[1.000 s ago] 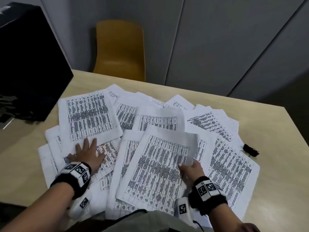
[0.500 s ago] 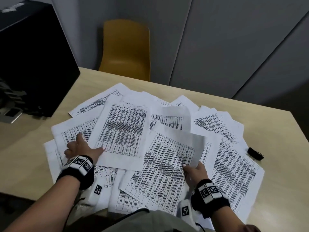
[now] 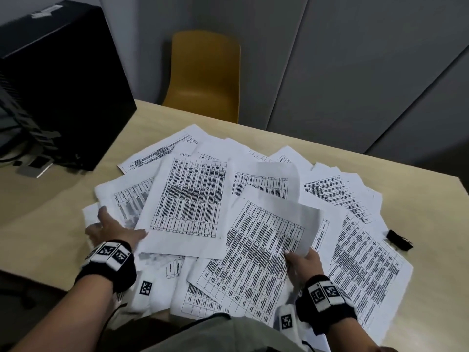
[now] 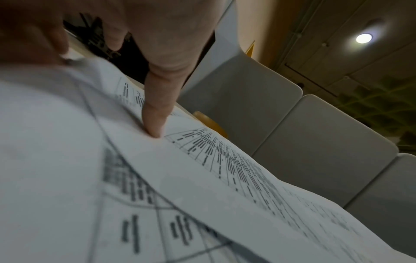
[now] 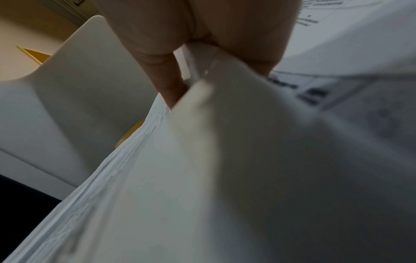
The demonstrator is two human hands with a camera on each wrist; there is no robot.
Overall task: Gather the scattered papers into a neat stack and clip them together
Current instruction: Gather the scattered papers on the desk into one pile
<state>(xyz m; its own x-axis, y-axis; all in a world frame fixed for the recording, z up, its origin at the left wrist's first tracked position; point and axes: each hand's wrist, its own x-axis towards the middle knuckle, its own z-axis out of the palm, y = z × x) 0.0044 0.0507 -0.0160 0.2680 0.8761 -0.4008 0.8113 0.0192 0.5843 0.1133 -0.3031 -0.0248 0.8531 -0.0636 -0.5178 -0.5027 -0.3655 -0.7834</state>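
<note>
My right hand (image 3: 303, 262) pinches the near sheet (image 3: 256, 260) by its right edge. My left hand (image 3: 111, 228) lies spread on the papers (image 3: 187, 196), thumb under one sheet's corner. Beyond my right hand, the black clip (image 3: 399, 239) sits on the table (image 3: 418, 199).

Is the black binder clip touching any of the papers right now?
Apart. In the head view the black binder clip sits on bare table, with a strip of wood showing between it and the nearest papers.
</note>
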